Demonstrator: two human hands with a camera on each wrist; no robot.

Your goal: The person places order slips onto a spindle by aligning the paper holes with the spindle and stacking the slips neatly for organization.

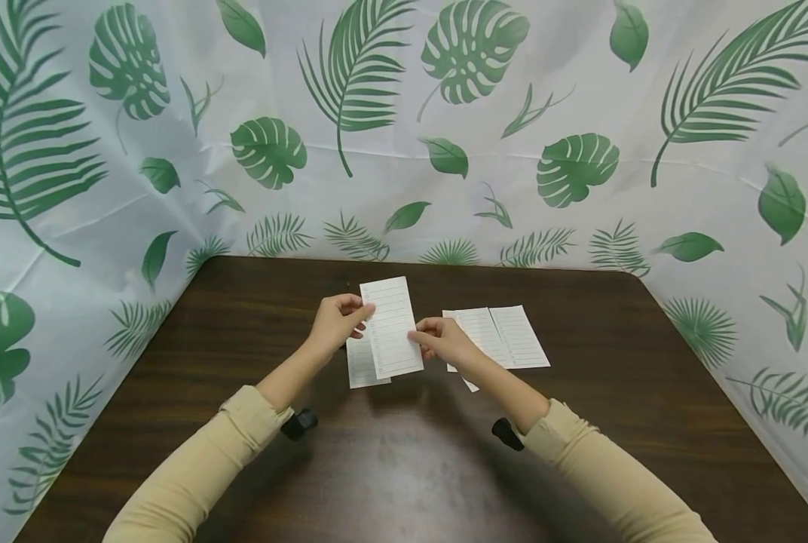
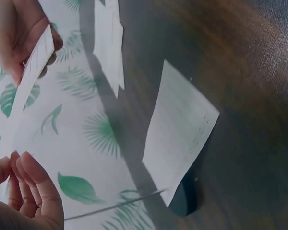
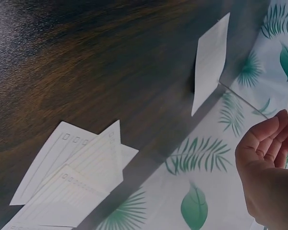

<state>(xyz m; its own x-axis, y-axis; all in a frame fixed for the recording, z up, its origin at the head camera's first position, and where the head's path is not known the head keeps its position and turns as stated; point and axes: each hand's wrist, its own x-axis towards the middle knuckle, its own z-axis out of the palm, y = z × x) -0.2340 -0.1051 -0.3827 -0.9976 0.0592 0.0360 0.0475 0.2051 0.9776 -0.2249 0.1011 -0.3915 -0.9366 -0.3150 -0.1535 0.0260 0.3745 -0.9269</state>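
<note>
Held sheet (image 1: 394,332): thin white ruled paper rectangle, raised over worktop (image 1: 397,460) nearer its far edge | grip: left hand (image 1: 336,320) and right hand (image 1: 446,341) pinch its opposite sides | lower sheet (image 1: 365,369) beneath; overlapping sheets (image 1: 518,335) fanned toward the right edge | worktop: dark, glossy, wood-grained, rounded far corners | backdrop (image 1: 370,196): creased white sheeting, green leaf print

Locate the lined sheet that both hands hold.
Near the middle of the head view, the lined sheet is held between the left hand and the right hand, partly hiding another sheet.
</note>
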